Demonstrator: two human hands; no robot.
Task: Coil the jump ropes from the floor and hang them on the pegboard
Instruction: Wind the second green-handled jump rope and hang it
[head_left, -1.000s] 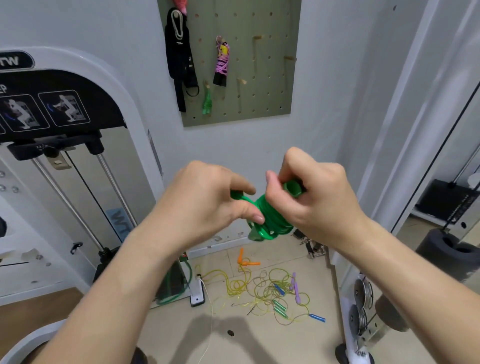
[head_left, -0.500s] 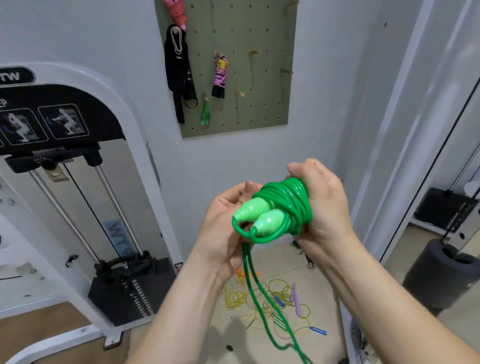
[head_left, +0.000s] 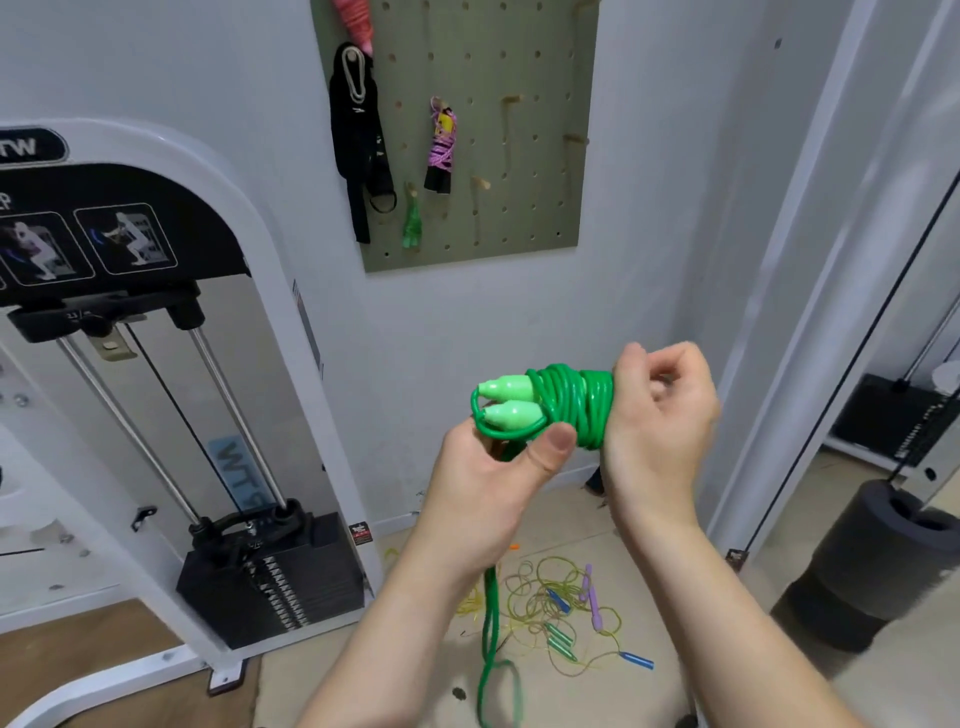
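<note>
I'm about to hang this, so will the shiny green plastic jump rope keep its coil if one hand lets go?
Probably not: the shiny green plastic jump rope looks glossy, so likely slick, and both the left hand and right hand grip its wraps. Its loose tail dangles limp, so likely floppy and light.

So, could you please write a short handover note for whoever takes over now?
The left hand grips the green jump rope near its pale handles, thumb on the coil.
The right hand grips the coil's far end.
Done: rope mostly wound; a pink rope hangs on the pegboard.
Left: wind in the loose tail hanging toward the floor, hang the bundle, then coil the tangled ropes on the floor.
</note>
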